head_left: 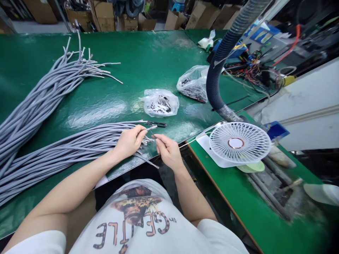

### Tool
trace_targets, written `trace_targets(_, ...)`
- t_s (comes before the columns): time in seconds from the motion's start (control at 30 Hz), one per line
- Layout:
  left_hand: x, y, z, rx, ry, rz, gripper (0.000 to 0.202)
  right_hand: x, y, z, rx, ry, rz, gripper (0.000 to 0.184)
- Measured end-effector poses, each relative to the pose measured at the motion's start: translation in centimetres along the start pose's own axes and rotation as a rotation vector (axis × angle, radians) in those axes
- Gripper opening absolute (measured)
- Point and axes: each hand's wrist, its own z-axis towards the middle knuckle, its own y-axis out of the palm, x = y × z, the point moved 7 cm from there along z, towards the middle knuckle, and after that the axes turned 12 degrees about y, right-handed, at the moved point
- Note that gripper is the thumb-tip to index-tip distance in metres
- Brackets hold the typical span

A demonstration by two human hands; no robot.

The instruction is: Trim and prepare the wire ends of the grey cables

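My left hand [129,141] is closed in a pinch on the end of a grey cable, whose pale stripped tip sticks out past the fingers. Just to its right, my right hand [168,151] pinches at a thin, dark piece by that tip; it is too small to name. Under and beside my left hand lies a bundle of grey cables [79,143], their ends at the table's front edge. A slim black hand tool [159,124] rests right behind my fingers. Farther back sits an open clear plastic bag [160,103] of small black and white parts.
A second grey cable bundle [50,88] lies at the left on the green table [132,53]. Another plastic bag [193,84] stands behind a ribbed black hose [215,81]. At the right are a white fan [239,143] and tangled wires [251,72].
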Motion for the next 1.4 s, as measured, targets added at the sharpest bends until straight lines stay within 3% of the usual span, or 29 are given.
trace_targets(0.13, 0.3, -0.1, -0.1, 0.026, 0.038, 0.073, 0.027, -0.1, 0.1, 0.3, -0.010, 0.006, 0.035, 0.027)
trace_targets(0.37, 1.8, 0.0, -0.4, 0.040, 0.250, 0.308, 0.032, 0.7, 0.0, 0.8, -0.061, 0.080, 0.165, 0.028)
trace_targets(0.57, 2.1, 0.9, -0.8, 0.012, 0.324, 0.357, 0.030, 0.0, 0.6, 1.0, -0.014, 0.030, 0.144, 0.025)
trace_targets(0.9, 0.5, 1.7, -0.1, -0.135, 0.168, 0.198, 0.031, -1.1, 0.6, 0.7, 0.043, -0.056, -0.034, 0.022)
trace_targets(0.97, 0.2, 2.0, 0.0, -0.162, 0.138, 0.171, 0.032, -2.5, 0.7, -0.1, 0.037, -0.125, -0.068, 0.022)
trace_targets(1.1, -0.9, 1.8, 0.4, -0.135, 0.016, 0.053, 0.029, -7.5, 1.5, -3.2, -0.109, -0.441, -0.165, 0.018)
trace_targets(1.17, -1.7, 1.4, 0.7, -0.085, -0.088, -0.123, 0.028, -8.2, 1.5, -3.6, -0.110, -0.466, -0.190, 0.019)
trace_targets(1.3, -3.0, 0.9, 1.0, -0.019, -0.302, -0.564, 0.030, -4.7, 0.5, -1.0, 0.042, -0.246, -0.150, 0.023)
trace_targets(1.4, -2.9, 0.5, 1.0, -0.006, -0.357, -0.746, 0.032, -1.6, 0.3, 0.5, 0.113, -0.139, -0.087, 0.025)
